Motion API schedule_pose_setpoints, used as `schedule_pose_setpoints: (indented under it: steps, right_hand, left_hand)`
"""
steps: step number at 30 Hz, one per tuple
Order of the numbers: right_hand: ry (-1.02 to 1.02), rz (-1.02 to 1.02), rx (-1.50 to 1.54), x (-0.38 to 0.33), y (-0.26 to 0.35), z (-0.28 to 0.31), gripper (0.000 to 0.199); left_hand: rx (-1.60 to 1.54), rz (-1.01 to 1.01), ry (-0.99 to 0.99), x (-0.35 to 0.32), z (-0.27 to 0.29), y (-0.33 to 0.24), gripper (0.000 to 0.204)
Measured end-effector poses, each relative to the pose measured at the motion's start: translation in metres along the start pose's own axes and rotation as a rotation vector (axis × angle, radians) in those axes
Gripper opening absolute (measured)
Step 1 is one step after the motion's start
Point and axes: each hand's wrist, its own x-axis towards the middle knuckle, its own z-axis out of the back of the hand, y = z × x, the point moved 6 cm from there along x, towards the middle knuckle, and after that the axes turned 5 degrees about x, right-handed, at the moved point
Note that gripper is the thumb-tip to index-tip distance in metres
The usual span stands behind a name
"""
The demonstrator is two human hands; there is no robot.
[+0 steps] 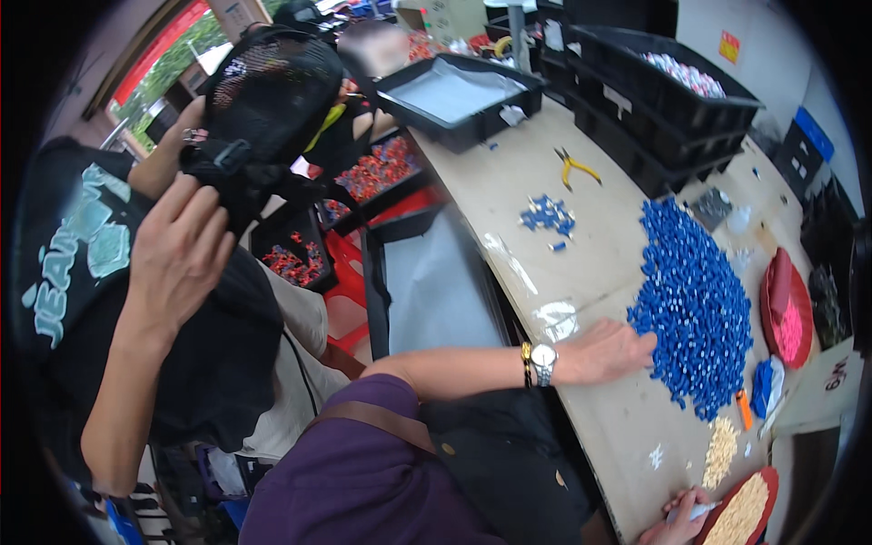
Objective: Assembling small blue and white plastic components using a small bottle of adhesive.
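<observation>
My left hand, wearing a watch at the wrist, reaches across the table to the left edge of a large heap of small blue pieces. Its fingers are curled together against the heap; what they pinch, if anything, is too small to make out. At the lower right edge, my right hand is closed round a slim pale tool. It is beside a red bowl filled with beige pieces. A small pile of loose beige pieces lies between bowl and heap.
An orange-handled tool, yellow-handled pliers and a smaller blue cluster lie on the table. Black crates and a lined tray stand farther back. At left, a person in black holds a black mesh item.
</observation>
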Motion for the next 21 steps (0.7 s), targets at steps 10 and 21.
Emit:
schedule_pose_setpoints:
  steps: [10, 21]
  right_hand:
    - [0.01, -0.001, -0.084, -0.006, 0.014, -0.001, 0.035]
    - [0.075, 0.023, -0.142, -0.003, 0.005, 0.004, 0.024]
  left_hand:
    - [-1.34, 0.379, 0.127, -0.02, -0.011, -0.047, 0.017]
    - [-1.173, 0.26, 0.126, -0.04, -0.033, -0.042, 0.018]
